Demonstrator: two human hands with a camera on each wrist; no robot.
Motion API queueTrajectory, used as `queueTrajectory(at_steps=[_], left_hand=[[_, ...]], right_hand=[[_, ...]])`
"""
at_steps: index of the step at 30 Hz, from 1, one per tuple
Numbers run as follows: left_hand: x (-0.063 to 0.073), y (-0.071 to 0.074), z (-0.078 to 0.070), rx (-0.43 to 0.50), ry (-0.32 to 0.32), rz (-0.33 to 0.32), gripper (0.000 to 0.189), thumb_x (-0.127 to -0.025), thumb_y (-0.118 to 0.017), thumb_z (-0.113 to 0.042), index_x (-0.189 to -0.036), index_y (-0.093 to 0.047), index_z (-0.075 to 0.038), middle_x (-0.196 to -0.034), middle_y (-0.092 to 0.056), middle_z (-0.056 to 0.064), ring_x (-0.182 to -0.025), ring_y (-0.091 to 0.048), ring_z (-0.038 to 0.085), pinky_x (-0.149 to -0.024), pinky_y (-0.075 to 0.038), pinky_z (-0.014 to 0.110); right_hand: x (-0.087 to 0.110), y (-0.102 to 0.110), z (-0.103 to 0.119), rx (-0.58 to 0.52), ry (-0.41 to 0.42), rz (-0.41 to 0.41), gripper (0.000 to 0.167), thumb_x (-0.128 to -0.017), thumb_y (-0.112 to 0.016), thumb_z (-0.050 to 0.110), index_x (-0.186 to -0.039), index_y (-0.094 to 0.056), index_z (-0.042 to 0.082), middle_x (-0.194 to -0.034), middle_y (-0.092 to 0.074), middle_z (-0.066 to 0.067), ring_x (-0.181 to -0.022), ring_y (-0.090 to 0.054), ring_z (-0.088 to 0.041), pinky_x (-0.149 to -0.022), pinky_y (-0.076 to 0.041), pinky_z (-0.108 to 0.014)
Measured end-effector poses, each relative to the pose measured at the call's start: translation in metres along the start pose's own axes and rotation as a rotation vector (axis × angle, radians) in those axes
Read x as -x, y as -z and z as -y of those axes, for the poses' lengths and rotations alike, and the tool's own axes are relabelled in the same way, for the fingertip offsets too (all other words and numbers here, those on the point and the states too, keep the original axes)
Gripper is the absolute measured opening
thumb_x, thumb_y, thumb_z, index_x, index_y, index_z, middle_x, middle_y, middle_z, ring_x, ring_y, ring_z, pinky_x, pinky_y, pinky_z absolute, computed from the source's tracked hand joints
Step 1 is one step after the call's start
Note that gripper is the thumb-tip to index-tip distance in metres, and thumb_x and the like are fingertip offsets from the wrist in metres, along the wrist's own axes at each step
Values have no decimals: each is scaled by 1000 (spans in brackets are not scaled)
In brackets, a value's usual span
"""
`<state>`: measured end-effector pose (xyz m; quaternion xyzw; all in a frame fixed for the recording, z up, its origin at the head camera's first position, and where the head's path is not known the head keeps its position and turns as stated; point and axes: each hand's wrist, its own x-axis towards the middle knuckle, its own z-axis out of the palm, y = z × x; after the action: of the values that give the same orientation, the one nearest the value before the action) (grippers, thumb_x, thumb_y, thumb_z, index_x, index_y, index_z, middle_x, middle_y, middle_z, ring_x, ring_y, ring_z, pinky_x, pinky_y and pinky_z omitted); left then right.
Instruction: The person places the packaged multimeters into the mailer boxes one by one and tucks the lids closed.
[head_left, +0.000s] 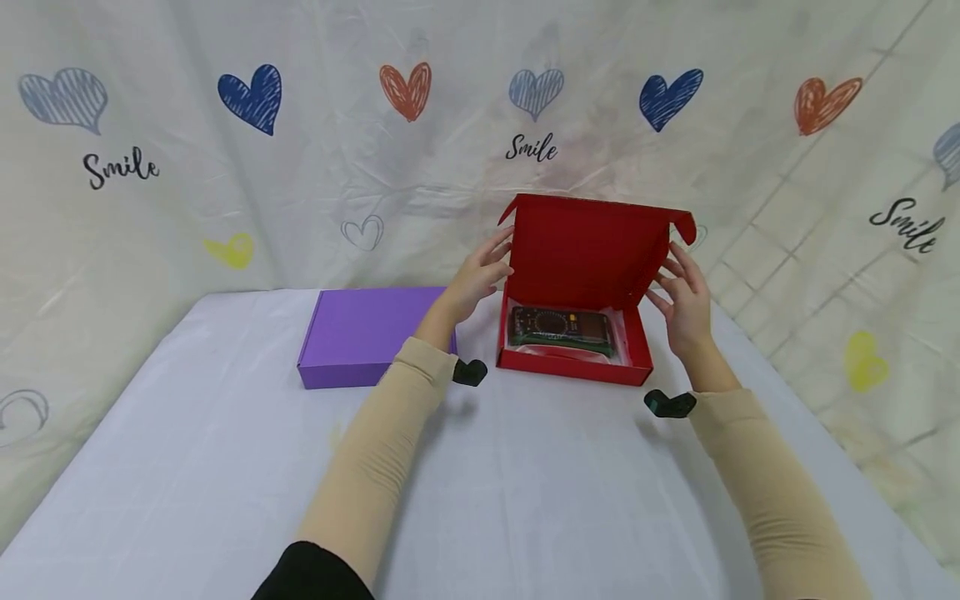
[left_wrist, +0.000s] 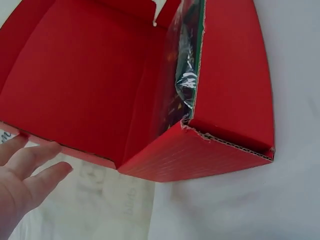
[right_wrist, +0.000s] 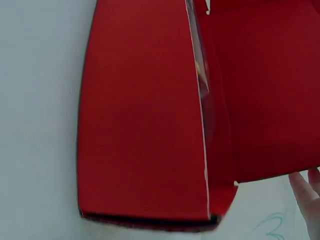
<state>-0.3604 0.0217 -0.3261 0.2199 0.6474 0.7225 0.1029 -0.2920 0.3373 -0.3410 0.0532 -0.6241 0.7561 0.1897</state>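
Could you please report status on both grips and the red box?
Left grip, right grip open at lid sides. Red box open, device inside. Nothing visibly blocking lid.

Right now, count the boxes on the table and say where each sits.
2. The closed purple box is left in the head view; the red box, lid raised, stands right of it, between the left hand and right hand. The raised lid could hide another.
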Motion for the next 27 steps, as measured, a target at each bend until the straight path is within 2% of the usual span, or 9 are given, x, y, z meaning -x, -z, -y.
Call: queueTrajectory(at_steps=[6,9,15,22,27], left_hand=[[6,0,3,12,-13,2,71,-97,-50,2,-161,-36,-24,-166,-31,7,-149,-33,33,-114,-22,71],[9,1,7,12,-23,7,70,-97,-50,3,-161,-37,-24,-166,-32,6,-150,-31,31,-115,-20,71],[17,2,14,10,-47,33,67,-99,-48,3,-160,-38,-22,-166,-32,3,-151,-30,28,-115,-21,70],[24,1,23,24,-62,29,68,-97,-48,4,-160,-39,-21,-165,-34,1,-151,-32,26,-114,-21,71],[27,2,30,26,-58,54,68,-97,-49,3,-161,-37,-18,-165,-34,3,-151,-31,28,-114,-19,72]], right_hand=[[2,-10,-5,10,2,17,59,-105,-37,8,-163,-28,16,-162,-30,-12,-139,-38,-26,-121,-27,-47],[5,-12,-7,2,-11,0,60,-105,-36,8,-163,-28,16,-164,-29,-11,-142,-35,-26,-121,-25,-46],[9,-9,-12,-48,-26,-50,58,-104,-34,7,-161,-33,15,-159,-35,-10,-139,-38,-24,-121,-27,-46],[14,-3,-17,-4,-16,-35,57,-104,-33,7,-161,-32,12,-155,-37,-8,-134,-41,-22,-119,-32,-42],[17,1,-17,-29,-3,-23,55,-105,-31,7,-160,-32,8,-148,-42,-5,-131,-43,-21,-117,-35,-38]])
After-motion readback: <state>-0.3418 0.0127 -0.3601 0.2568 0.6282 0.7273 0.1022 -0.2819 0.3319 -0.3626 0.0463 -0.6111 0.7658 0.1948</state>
